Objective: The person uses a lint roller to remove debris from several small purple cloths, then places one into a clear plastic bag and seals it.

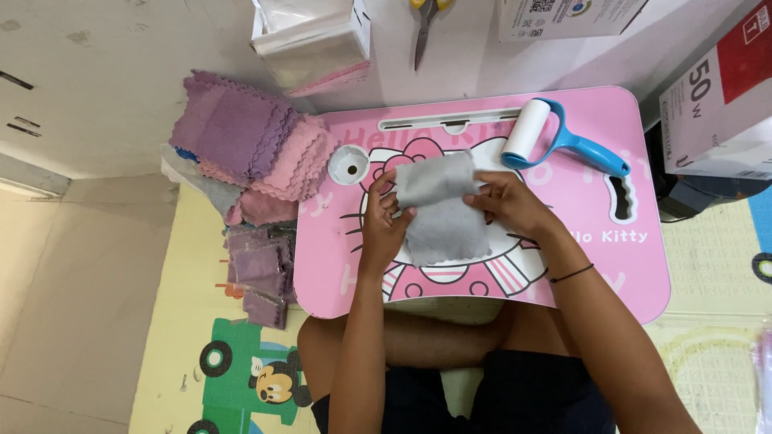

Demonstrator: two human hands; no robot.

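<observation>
Over the middle of the pink desk (579,265): both hands are working on one grey cloth (441,210), pretty much dead centre between the near and far edges.
Grey cloth: small, scalloped edges, partly folded, so the top part lies doubled over the lower part. It sits on the cartoon cat print of the desk.
Left hand (382,229): at the cloth's left edge, fingers (386,193) pinched down on the fabric, thumb side touching it.
Right hand (511,201): at the cloth's right edge near the fold, fingers closed on the fabric too. Thin black band on that wrist.
Lint roller (547,137): white roll, blue handle, lying near the far edge of the desk, just beyond the right hand, not touching it.
Cloth stack (257,153): purple and pink cloths, same wavy edges, piled at the far left corner and hanging off the desk's left edge.
Bagged cloths (259,273): purple ones in clear wrap, on the floor mat left of the desk.
Scissors (424,28): yellow handles, beyond the far edge, well away from the hands.
Plastic bags (310,40): clear pack next to the scissors, to their left.
Boxes (716,104): cardboard, off the far right corner.
</observation>
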